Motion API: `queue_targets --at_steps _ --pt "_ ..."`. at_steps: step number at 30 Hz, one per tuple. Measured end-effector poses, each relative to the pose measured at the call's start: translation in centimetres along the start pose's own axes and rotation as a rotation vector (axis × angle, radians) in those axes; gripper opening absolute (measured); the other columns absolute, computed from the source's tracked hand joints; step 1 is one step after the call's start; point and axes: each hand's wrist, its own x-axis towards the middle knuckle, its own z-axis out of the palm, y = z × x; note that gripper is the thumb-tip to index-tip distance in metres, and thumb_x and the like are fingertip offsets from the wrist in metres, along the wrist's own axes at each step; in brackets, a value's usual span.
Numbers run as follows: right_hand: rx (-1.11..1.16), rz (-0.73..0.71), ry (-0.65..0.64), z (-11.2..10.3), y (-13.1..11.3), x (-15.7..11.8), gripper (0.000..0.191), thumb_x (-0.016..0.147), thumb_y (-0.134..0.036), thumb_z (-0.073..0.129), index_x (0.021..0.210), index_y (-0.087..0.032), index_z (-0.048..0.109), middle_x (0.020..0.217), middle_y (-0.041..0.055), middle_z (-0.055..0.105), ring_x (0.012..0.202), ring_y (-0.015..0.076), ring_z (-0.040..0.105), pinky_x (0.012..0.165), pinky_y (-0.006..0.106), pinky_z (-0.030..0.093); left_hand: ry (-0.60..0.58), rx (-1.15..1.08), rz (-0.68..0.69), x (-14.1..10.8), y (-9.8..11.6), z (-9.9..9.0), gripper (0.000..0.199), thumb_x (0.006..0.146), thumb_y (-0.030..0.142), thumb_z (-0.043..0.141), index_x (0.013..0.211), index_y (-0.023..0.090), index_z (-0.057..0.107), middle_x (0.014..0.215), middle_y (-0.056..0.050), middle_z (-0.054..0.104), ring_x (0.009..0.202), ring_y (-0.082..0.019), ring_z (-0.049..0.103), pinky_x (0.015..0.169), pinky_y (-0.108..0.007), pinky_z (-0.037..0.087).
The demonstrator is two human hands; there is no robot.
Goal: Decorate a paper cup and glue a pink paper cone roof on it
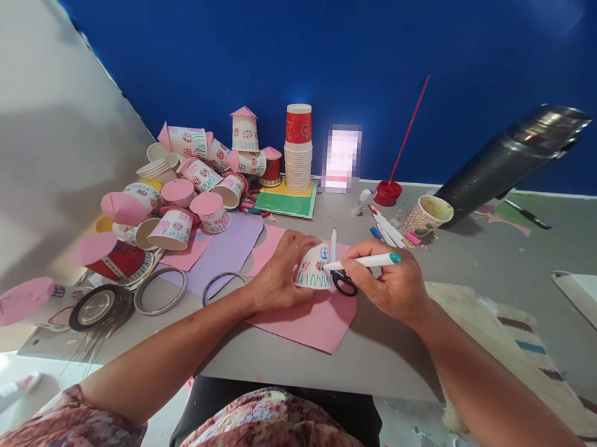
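My left hand (pixel 284 271) grips a white paper cup (pixel 312 267) upside down above pink paper (pixel 318 323). The cup bears a blue window, red flowers and green grass strokes. My right hand (pixel 388 281) is closed around a white marker (pixel 371 260) with a green end, its tip at the cup's right side. Just behind the cup another white marker (pixel 333 245) stands upright. Black-handled scissors (pixel 345 284) lie partly under my right hand.
Decorated cups with pink paper roofs (pixel 172 229) crowd the left. Farther back are a cup stack (pixel 297 163), a blurred bright screen (pixel 342 158) and a red pot (pixel 387 193). Markers (pixel 385 228), a patterned cup (pixel 428 215) and a dark flask (pixel 501 171) stand right. Tape rolls (pixel 161 291) lie left.
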Motion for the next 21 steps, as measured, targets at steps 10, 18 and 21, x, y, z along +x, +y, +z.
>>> queue_targets --at_steps 10,18,21 --pt "0.001 0.024 0.08 -0.6 0.4 0.1 0.014 0.094 -0.026 0.061 0.083 -0.024 0.069 0.064 -0.0018 0.07 0.052 0.0135 0.061 0.054 0.026 0.048 -0.011 -0.028 -0.066 -0.1 0.1 -0.2 0.071 0.071 0.02 0.078 0.137 0.026 0.05 0.127 -0.01 0.055 0.122 -0.03 0.054 0.093 -0.046 0.056" --pt "0.002 -0.022 0.123 -0.1 1.5 0.1 0.015 0.099 -0.027 0.062 0.11 -0.023 0.071 0.092 0.0045 0.08 0.074 0.0178 0.074 0.07 0.03 0.056 0.027 -0.04 -0.071 -0.2 -0.3 -0.3 0.079 0.071 0.022 0.08 0.142 0.026 0.045 0.132 -0.01 0.054 0.121 -0.029 0.055 0.095 -0.045 0.055" --pt "0.046 0.025 0.085 0.1 2.2 0.2 0.023 0.104 -0.027 0.053 0.123 -0.024 0.067 0.092 0.0029 0.08 0.066 0.0157 0.071 0.071 0.031 0.056 0.047 -0.054 -0.061 -0.3 -0.6 -0.2 0.086 0.071 0.029 0.086 0.145 0.028 0.041 0.136 -0.011 0.055 0.121 -0.029 0.057 0.096 -0.046 0.054"
